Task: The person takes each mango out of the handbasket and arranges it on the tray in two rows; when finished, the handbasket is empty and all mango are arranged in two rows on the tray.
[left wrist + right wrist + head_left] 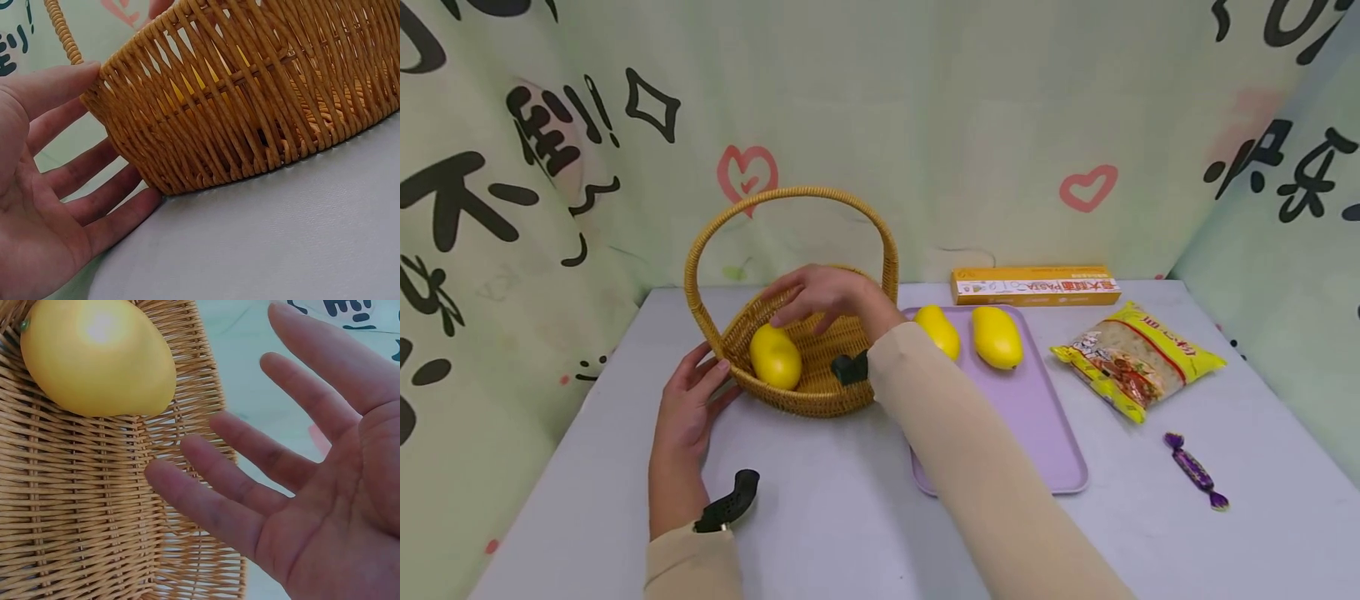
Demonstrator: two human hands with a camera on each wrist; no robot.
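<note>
A wicker basket [820,406] with a tall arched handle stands on the table. Inside it, toward the left, lies a yellow mango [775,358]. My left hand [688,408] holds the basket's left end, thumb at the rim and fingers reaching around behind the weave, where their tips are hidden. My right hand [827,293] hovers over the basket with fingers spread. In the right wrist view a gap shows between those fingers [206,500] and the mango [100,359], and the palm holds nothing.
Right of the basket, a lilac tray [1037,442] bears two more mangoes [997,337], partly behind my right sleeve. An orange-yellow box [1036,286] lies at the back edge. Farther right are a yellow food packet [1138,358] and a purple wrapped candy [1197,471].
</note>
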